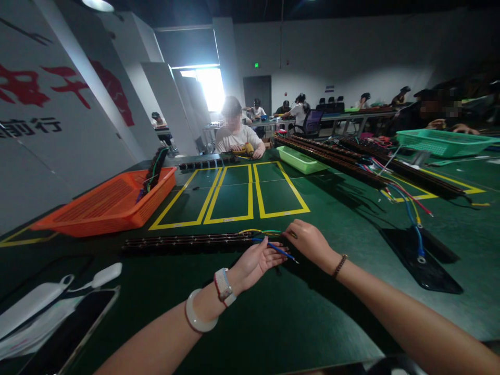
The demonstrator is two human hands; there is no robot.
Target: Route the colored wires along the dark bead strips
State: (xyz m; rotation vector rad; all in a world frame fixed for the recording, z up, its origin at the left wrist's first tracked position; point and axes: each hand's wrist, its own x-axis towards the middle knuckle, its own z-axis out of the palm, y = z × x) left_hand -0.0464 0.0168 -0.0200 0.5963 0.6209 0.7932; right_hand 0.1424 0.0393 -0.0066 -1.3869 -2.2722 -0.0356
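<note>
A long black strip with rows of shiny contacts [187, 241] lies flat across the green table [312, 323], its wires coming out at the right end. My left hand [258, 263] is palm up at that end, fingers stretched out, with a blue wire [279, 249] running across them. To its right, my right hand [307, 238] is closed, thumb and fingers pinched on the end of the yellow-green wire [269, 232]. The wire's tip is mostly hidden by the fingers.
An orange basket [156, 200] holding another strip stands at the left. Phones lie at the lower left [74, 333] and right [425, 260]. More strips [332, 156] are stacked back right beside a green tray [300, 160]. A person [240, 135] sits opposite with a yellow tool.
</note>
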